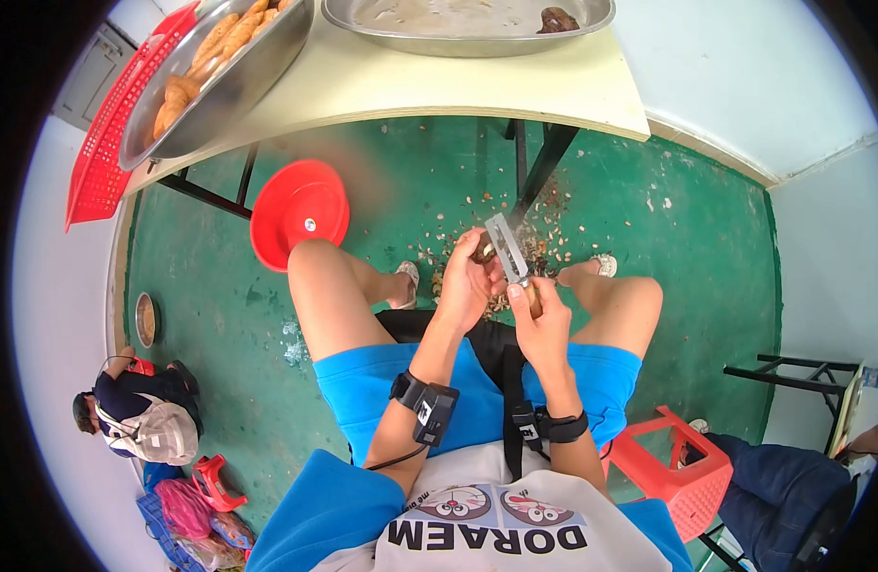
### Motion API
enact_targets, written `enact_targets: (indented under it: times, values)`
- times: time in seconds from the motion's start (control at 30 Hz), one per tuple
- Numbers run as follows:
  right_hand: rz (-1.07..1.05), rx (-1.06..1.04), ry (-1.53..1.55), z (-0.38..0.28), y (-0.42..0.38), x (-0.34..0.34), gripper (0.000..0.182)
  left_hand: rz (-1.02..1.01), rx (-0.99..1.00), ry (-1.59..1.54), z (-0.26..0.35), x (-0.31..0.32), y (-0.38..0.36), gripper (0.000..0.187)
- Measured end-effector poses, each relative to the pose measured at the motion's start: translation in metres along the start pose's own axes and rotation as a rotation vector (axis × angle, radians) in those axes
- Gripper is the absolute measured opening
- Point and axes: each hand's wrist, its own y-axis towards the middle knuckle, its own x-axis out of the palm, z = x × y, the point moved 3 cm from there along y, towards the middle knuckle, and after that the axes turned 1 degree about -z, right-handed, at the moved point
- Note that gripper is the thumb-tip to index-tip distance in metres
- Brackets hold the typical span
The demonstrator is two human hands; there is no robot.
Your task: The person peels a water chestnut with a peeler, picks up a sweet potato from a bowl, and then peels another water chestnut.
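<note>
Fingers of the left hand [465, 288] curl around a dark-skinned lump [483, 250] with a pale bared patch, thumb along its side, the grip closed on it. Right-hand fingers are folded firmly around the wooden handle of a peeler [508, 250], the thumb pressed along it; this right hand [544, 324] sits just beside the left one. The peeler's flat, slotted metal blade slants up next to the lump; whether it touches the skin I cannot tell.

Both forearms carry black strapped devices, and the hands are held between the person's spread knees. Below and beyond them, pale and brown scraps [553, 227] litter the green floor [706, 257]. A red basin [277, 234] stands on the floor near the left knee. Farther out, a pale table [420, 93] bears a shallow metal tray [467, 42] with another dark lump [557, 20] at its right end. On the table's left, a deep metal pan [258, 100] holds tan peeled pieces [231, 38], with a red basket [105, 157] beside it.
</note>
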Motion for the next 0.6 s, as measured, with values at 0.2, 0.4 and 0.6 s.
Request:
enact_targets:
  times: [0.2,0.4,0.6]
  values:
    - [-0.101,-0.046,-0.116,-0.004,-0.001,0.002,0.028,0.068,-0.048,-0.057,0.003,0.012,-0.005,0.039]
    - [-0.073,-0.124,-0.154,-0.009,-0.001,0.003,0.026,0.174,0.012,0.022,0.001,0.007,-0.003,0.038]
    - [-0.084,-0.111,-0.169,-0.011,0.0,0.002,0.025,0.231,0.131,0.164,0.001,0.003,-0.002,0.029]
